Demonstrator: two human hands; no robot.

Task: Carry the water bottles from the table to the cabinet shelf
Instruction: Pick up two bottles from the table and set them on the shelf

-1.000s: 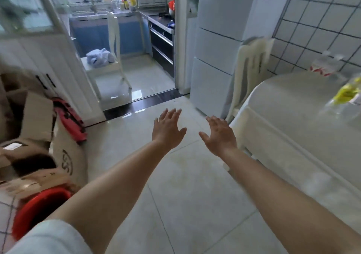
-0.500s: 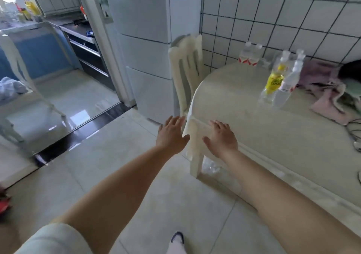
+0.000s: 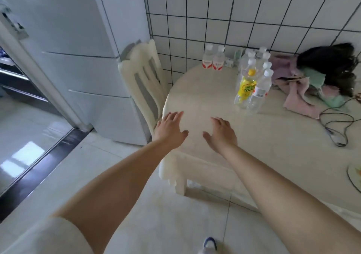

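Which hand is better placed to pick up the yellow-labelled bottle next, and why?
Probably the right hand. Open and empty, it is nearer the yellow-labelled bottle, which stands on the table beyond it. The left hand, also open, is over the table's edge by the chair.

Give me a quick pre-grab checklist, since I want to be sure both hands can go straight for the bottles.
1. Left hand free: ok, fingers straight, holding nothing.
2. Right hand free: ok, open and holding nothing.
3. Bottles upright: ok, the yellow-label bottle and the clear bottle beside it stand on the table.
4. Path to them: ok, bare tabletop lies between the hands and the cluster.
5. Snag risk: not ok, a black cable and a pink cloth lie just right of the cluster.
6. Cabinet shelf ready: cannot tell, not in view.
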